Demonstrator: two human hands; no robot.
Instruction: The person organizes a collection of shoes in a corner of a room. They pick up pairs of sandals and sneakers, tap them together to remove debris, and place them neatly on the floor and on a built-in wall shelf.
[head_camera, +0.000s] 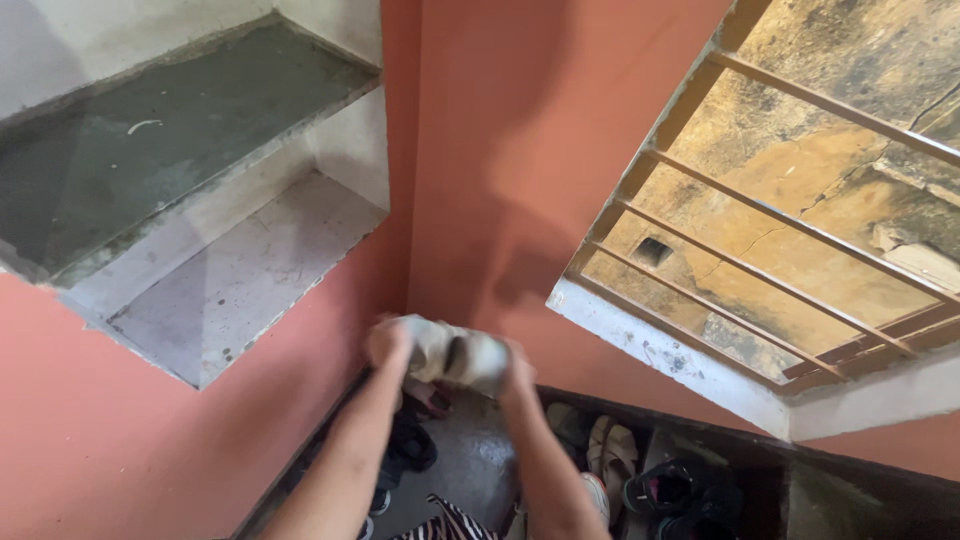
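Note:
A pale grey rolled cloth bundle (452, 353) is held between both my hands near the corner of the salmon-coloured walls. My left hand (385, 342) grips its left end and my right hand (517, 367) grips its right end. Both forearms reach up from the bottom of the view. The bundle hangs in the air above the floor, touching nothing else that I can see.
A recessed wall niche with two stone shelves (190, 140) sits at upper left. A barred window (780, 210) opens at right. On the dark floor below lie several shoes and sandals (640, 480) and a striped fabric (450, 522).

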